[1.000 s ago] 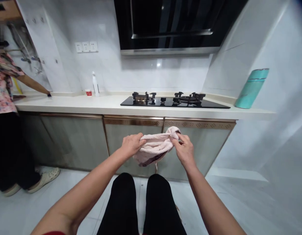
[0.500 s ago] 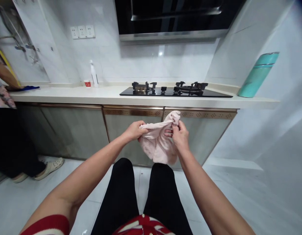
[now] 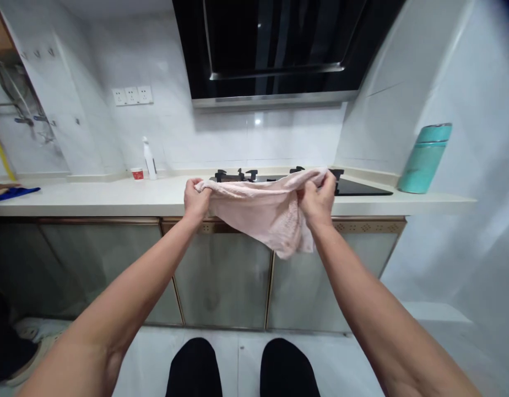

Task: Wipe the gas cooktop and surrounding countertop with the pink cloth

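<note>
A pale pink cloth (image 3: 258, 209) is stretched between my two hands at about the height of the counter's front edge. My left hand (image 3: 196, 200) is closed on its upper left corner. At the upper right corner, my right hand (image 3: 319, 197) grips the bunched fabric. The lower part of the cloth hangs loose in front of the cabinet doors, lowest toward the right. Behind it, the black gas stove (image 3: 362, 188) is partly hidden.
A turquoise flask (image 3: 426, 160) stands at the counter's right end. Left of the stove are a white spray bottle (image 3: 149, 160) and a small red-and-white cup (image 3: 137, 173). A range hood (image 3: 271, 49) hangs above. At far left, another person's hand (image 3: 2, 188) rests by a blue cloth (image 3: 17, 193).
Both hands have risen and moved apart, spreading the pink cloth wider. My view has tilted upward, and the other person is now mostly out of view at the left.
</note>
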Demonstrator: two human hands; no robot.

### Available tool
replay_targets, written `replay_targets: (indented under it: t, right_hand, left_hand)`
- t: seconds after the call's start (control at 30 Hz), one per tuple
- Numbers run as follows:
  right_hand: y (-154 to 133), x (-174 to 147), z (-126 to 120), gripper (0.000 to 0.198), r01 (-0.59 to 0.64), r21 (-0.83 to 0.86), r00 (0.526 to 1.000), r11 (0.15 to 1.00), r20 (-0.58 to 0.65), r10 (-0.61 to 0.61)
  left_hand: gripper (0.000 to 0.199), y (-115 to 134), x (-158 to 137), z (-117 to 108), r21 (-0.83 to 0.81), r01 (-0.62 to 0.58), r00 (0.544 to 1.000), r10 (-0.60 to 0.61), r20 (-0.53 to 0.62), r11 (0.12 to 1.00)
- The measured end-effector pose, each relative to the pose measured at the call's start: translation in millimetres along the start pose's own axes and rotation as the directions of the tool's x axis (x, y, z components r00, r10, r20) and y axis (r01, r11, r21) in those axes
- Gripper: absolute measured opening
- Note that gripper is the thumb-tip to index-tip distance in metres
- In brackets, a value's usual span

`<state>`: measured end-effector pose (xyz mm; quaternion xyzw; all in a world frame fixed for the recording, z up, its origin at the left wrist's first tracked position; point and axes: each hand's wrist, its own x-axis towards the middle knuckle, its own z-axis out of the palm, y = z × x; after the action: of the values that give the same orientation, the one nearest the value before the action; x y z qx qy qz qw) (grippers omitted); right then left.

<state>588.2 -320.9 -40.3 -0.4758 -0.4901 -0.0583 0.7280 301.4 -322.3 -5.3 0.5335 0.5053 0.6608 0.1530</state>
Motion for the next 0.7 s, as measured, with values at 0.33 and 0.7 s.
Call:
replay_targets:
  t: [0.33, 0.7]
  right_hand:
    - [44.0, -22.7, 57.6, 0.039, 0.577, -0.456, 0.786, 0.677, 0.535, -0.310]
    - [-2.2, -81.3, 148.1, 0.060, 0.836, -0.336, 0.545, 0.433, 0.597, -0.589]
  left_hand:
    - [0.050, -46.8, 10.1, 52.8, 0.677, -0.496, 0.866, 0.255, 0.430, 0.544]
    - [0.061, -107.9, 67.9, -31.3, 0.537, -0.724, 0.690, 0.438, 0.576, 0.433]
